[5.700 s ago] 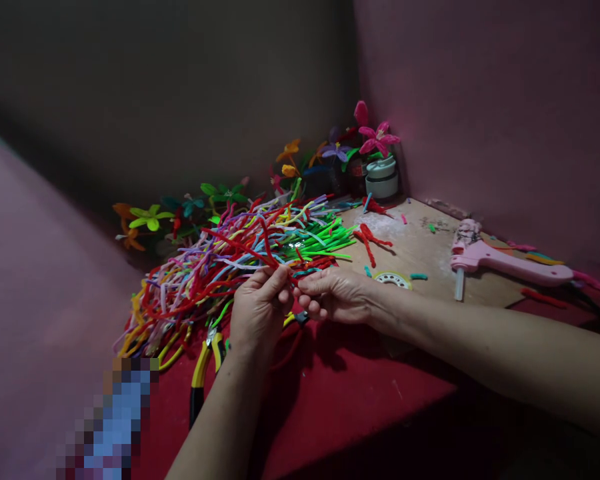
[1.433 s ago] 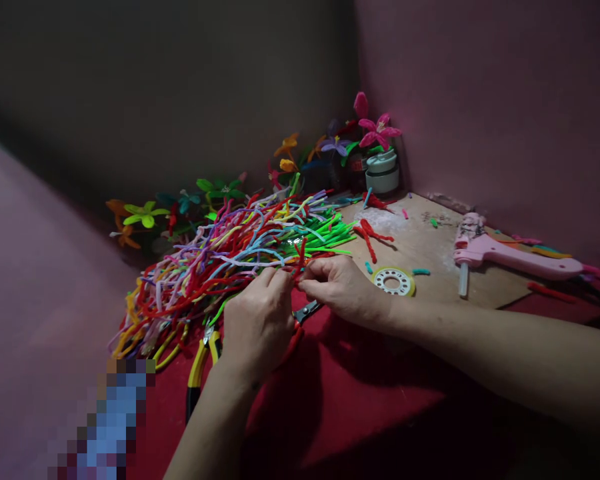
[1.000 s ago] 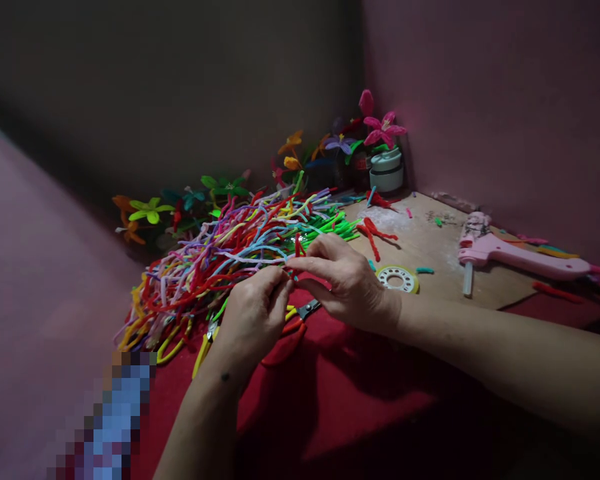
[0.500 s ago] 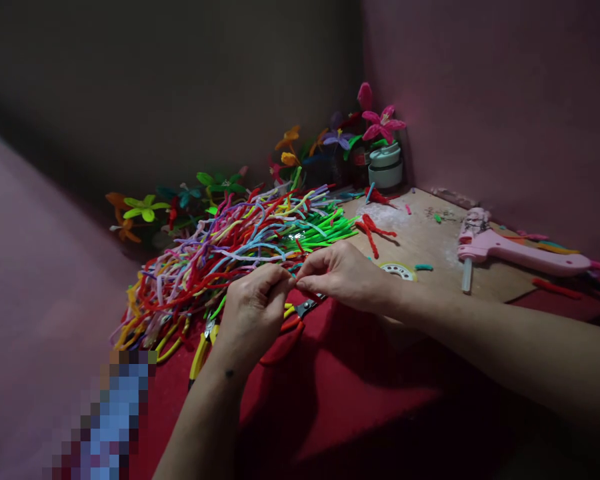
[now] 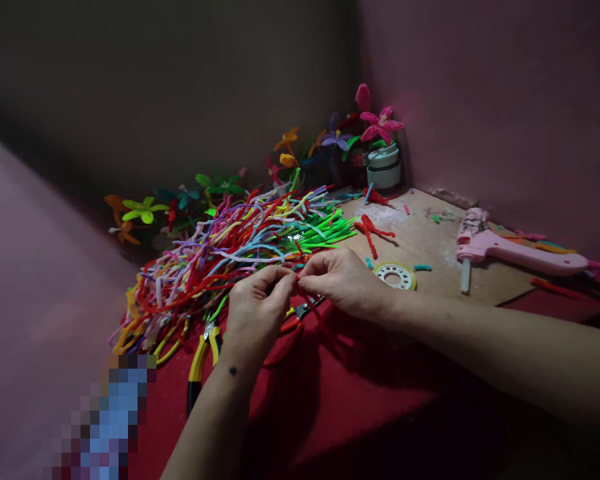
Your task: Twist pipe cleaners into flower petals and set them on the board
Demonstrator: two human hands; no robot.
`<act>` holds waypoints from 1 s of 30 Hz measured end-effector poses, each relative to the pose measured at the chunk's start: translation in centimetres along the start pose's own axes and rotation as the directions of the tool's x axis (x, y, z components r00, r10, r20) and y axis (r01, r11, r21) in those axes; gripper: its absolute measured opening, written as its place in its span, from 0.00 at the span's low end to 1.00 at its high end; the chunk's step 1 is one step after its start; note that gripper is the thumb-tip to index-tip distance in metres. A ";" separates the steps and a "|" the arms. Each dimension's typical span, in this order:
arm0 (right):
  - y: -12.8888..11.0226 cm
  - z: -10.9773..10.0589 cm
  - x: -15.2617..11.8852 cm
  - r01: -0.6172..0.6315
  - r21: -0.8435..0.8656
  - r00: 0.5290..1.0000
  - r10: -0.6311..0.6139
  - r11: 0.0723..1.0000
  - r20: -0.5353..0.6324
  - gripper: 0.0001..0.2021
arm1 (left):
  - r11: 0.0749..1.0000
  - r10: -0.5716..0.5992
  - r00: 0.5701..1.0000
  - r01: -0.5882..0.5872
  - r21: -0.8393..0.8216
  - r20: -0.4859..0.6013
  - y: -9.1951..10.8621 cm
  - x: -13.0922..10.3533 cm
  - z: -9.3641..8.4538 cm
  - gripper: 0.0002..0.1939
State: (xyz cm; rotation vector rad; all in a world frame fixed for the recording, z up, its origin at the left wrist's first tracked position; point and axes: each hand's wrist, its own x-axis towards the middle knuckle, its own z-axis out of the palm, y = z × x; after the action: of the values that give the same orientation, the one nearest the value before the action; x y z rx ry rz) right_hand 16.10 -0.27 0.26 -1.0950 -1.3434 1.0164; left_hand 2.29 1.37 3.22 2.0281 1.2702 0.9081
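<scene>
The left hand point(image 5: 257, 308) and right hand point(image 5: 343, 280) meet fingertip to fingertip. Both pinch a red pipe cleaner point(image 5: 314, 311) tight, just before the pipe cleaner pile point(image 5: 230, 250).

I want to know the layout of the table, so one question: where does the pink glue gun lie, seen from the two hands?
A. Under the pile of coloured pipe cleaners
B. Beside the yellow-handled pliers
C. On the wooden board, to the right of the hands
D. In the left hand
C: the pink glue gun lies flat on the wooden board, well to the right of the left hand and right hand, with neither hand touching it.
</scene>
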 end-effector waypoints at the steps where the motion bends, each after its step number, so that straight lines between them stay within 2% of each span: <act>1: 0.0 0.0 0.0 -0.011 0.026 1.000 0.011 1.000 -0.009 0.04 | 1.000 -0.003 1.000 0.003 -0.017 -0.012 -0.1 0.0 0.2 0.07; 3: 0.0 0.1 0.1 -0.039 0.098 0.999 0.040 0.994 -0.016 0.04 | 1.000 0.026 0.998 -0.027 -0.010 -0.052 -0.2 -0.1 0.4 0.06; 5: 0.1 0.1 0.2 -0.086 0.204 0.996 0.085 0.975 0.012 0.04 | 0.992 0.121 0.986 -0.115 0.054 -0.113 -0.5 -0.1 0.5 0.06; 9: 0.6 0.3 0.3 -0.223 0.401 0.970 0.161 0.888 0.184 0.05 | 0.936 0.319 0.934 -0.284 0.208 -0.160 -1.1 0.2 0.4 0.06; 12: 0.9 0.4 0.2 -0.285 0.458 0.946 0.170 0.842 0.276 0.07 | 0.900 0.387 0.907 -0.332 0.283 -0.168 -1.3 0.4 0.3 0.06; 16: 0.7 0.5 0.1 -0.293 0.468 0.936 0.149 0.834 0.319 0.09 | 0.863 0.445 0.871 -0.356 0.358 -0.207 -1.4 0.4 0.4 0.06; 19: 0.4 0.5 0.1 -0.305 0.462 0.933 0.163 0.833 0.322 0.09 | 0.888 0.406 0.886 -0.325 0.326 -0.222 -1.4 0.4 0.4 0.06; 22: 0.2 0.5 0.1 -0.331 0.467 0.930 0.198 0.820 0.311 0.08 | 0.964 0.240 0.950 -0.210 0.161 -0.199 -1.4 0.7 0.4 0.08; 24: 0.3 0.5 0.1 -0.350 0.489 0.923 0.206 0.799 0.325 0.08 | 0.988 0.151 0.973 -0.142 0.062 -0.176 -1.5 0.9 0.4 0.09; 27: 0.5 0.6 0.1 -0.375 0.533 0.912 0.199 0.759 0.359 0.08 | 0.984 0.165 0.964 -0.146 0.100 -0.207 -1.6 0.9 0.6 0.08; 30: 0.5 0.6 0.1 -0.353 0.516 0.914 0.169 0.781 0.368 0.09 | 0.972 0.208 0.949 -0.174 0.156 -0.238 -1.7 0.7 0.8 0.08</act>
State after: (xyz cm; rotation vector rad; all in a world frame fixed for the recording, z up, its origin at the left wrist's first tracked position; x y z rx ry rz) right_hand 15.56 -0.06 -0.28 -0.6828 -1.0067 1.7288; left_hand 2.26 2.57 1.66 2.2251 1.3126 1.2359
